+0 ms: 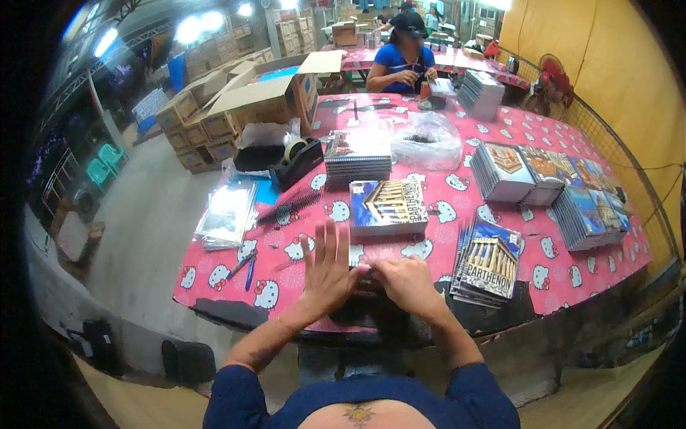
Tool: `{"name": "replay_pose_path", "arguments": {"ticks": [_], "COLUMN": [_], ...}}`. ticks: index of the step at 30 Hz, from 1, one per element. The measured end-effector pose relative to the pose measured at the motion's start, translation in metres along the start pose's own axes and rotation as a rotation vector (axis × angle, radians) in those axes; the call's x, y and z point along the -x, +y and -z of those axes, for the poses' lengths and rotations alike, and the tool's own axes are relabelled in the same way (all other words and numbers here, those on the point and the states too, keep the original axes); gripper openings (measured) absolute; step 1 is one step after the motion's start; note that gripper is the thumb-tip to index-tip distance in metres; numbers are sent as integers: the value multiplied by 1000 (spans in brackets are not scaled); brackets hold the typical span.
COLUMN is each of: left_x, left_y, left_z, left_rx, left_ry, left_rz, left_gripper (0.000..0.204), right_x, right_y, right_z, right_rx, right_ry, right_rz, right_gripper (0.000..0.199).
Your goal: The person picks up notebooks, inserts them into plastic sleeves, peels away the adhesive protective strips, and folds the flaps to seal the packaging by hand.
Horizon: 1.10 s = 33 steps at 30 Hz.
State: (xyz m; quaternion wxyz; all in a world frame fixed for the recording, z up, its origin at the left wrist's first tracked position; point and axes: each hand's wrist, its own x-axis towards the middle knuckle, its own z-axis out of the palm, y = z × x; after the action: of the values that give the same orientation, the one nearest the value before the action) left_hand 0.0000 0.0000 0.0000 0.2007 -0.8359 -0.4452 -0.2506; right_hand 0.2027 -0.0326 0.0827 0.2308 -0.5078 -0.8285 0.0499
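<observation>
My left hand (327,272) is open over the near edge of the pink table, with its fingers stretched out away from me. Beside it my right hand (406,280) is closed, fingertips pinched close to the left thumb. Whatever lies in that pinch is too small or hidden to make out. Just beyond both hands sits a thick stack of unbound-looking printed pages (388,207) with a temple picture on top. To the right of my right hand, a fanned pile of spiral notebooks (487,263) bears the same kind of cover.
Clear plastic sleeves (226,214), black binding coils (289,209), pens (250,270) and a tape dispenser (296,163) lie leftward. Notebook stacks (357,154) and a plastic bag (427,141) stand farther back; more notebooks (589,214) sit right. A co-worker (404,61) works across the table, near open cartons (268,96).
</observation>
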Motion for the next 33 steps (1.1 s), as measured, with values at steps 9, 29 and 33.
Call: {"name": "replay_pose_path", "arguments": {"ticks": [9,29,33], "left_x": [-10,-33,29], "left_y": [20,6,22], "left_z": [27,29,10], "left_rx": [136,57,127], "left_ry": [-174,-168,-112], "left_rz": [-32,-67,-190], "left_gripper": [87,87,90], "right_x": [18,17,18], "right_y": [1,27,34], "right_z": [5,-65,-57], "right_rx": [-3,-987,-1154], "right_ry": [0,309,158], "right_rz": [-20,-255,-89], "right_gripper": [37,23,27]}}
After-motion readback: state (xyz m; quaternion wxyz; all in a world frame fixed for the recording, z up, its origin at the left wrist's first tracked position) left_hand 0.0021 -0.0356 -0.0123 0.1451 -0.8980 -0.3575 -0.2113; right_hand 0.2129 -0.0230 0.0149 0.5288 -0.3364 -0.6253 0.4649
